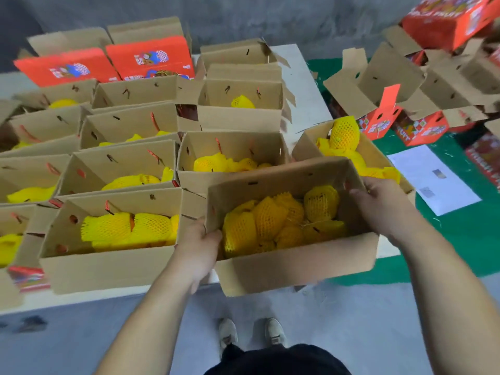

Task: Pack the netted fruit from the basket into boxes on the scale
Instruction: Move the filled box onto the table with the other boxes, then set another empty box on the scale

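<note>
I hold an open cardboard box (292, 263) over the front right corner of the white table (305, 98). Several fruits in yellow foam netting (273, 220) fill it. My left hand (198, 246) grips the box's left wall, thumb over the rim. My right hand (378, 200) grips its far right corner. The box juts past the table's front edge. No basket or scale is in view.
Many open boxes with netted fruit (108, 239) stand in rows across the table. Another filled box (349, 147) sits behind my right hand. Empty red-printed cartons (405, 85) pile on green floor matting at the right, beside a white sheet (433, 177).
</note>
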Available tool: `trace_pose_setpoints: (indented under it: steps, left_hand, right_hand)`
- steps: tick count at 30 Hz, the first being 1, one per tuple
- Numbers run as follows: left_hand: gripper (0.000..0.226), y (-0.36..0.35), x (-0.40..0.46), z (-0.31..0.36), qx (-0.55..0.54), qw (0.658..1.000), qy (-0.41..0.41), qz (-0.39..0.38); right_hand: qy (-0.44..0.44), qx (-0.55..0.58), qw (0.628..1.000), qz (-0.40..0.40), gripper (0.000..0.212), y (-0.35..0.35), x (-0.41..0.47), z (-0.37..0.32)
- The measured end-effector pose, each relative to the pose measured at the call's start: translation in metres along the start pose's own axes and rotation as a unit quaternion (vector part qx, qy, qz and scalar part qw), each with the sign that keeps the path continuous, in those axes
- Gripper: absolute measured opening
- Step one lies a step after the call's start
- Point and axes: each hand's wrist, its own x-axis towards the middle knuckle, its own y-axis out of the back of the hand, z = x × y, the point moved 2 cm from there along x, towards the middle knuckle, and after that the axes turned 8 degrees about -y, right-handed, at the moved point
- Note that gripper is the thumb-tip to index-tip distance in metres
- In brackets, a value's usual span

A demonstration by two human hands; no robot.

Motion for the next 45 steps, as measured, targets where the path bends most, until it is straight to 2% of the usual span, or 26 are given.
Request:
trace_pose_setpoints:
  steps: [6, 10, 13, 15, 18, 21, 25, 28, 29, 32, 34, 37, 41, 45]
  left_hand:
    - [0.024, 0.044, -0.027, 0.054, -0.023, 0.996, -0.057, 0.067]
    - [0.042, 0.083, -0.061, 0.07, -0.032, 0.986, -0.098, 0.127]
    - [0.039, 0.121, -0.081, 0.067, -0.031, 0.972, -0.133, 0.19]
    - [0.037, 0.148, -0.092, 0.059, -0.025, 0.957, -0.149, 0.248]
    - [0.043, 0.191, -0.108, 0.04, -0.006, 0.936, -0.156, 0.317]
    - [0.05, 0.249, -0.123, 0.012, 0.0, 0.923, -0.146, 0.357]
    - [0.034, 0.341, -0.139, -0.038, 0.014, 0.912, -0.131, 0.388]
    - [0.02, 0.411, -0.153, -0.066, 0.01, 0.901, -0.136, 0.412]
    - [0.022, 0.435, -0.157, -0.075, 0.017, 0.9, -0.136, 0.414]
    - [0.052, 0.5, -0.171, -0.101, 0.044, 0.898, -0.118, 0.421]
    - [0.058, 0.542, -0.176, -0.115, 0.047, 0.897, -0.114, 0.424]
    - [0.057, 0.605, -0.175, -0.138, 0.042, 0.89, -0.104, 0.441]
    - [0.058, 0.681, -0.159, -0.17, 0.032, 0.89, -0.091, 0.445]
    - [0.052, 0.76, -0.119, -0.202, -0.009, 0.884, -0.079, 0.46]
  right_hand:
    - [0.108, 0.015, 0.994, 0.027, 0.026, 0.063, -0.016, -0.076]
    - [0.176, 0.043, 0.983, 0.017, 0.03, 0.06, -0.03, -0.117]
    - [0.203, 0.076, 0.976, -0.02, 0.033, 0.039, -0.04, -0.149]
    - [0.226, 0.106, 0.967, -0.043, 0.033, 0.015, -0.048, -0.175]
    - [0.276, 0.152, 0.946, -0.071, 0.021, -0.032, -0.068, -0.216]
    - [0.292, 0.139, 0.94, -0.109, 0.029, -0.087, -0.091, -0.255]
    - [0.32, 0.135, 0.928, -0.133, 0.04, -0.165, -0.135, -0.316]
    - [0.339, 0.137, 0.921, -0.134, 0.039, -0.226, -0.17, -0.366]
    - [0.338, 0.139, 0.921, -0.137, 0.036, -0.246, -0.18, -0.383]
    - [0.349, 0.134, 0.915, -0.154, 0.027, -0.302, -0.217, -0.433]
    - [0.355, 0.141, 0.911, -0.156, 0.02, -0.334, -0.237, -0.463]
    - [0.353, 0.144, 0.907, -0.179, 0.012, -0.377, -0.264, -0.508]
    - [0.343, 0.124, 0.908, -0.206, 0.03, -0.426, -0.287, -0.57]
    - [0.306, 0.134, 0.915, -0.225, 0.034, -0.492, -0.293, -0.641]
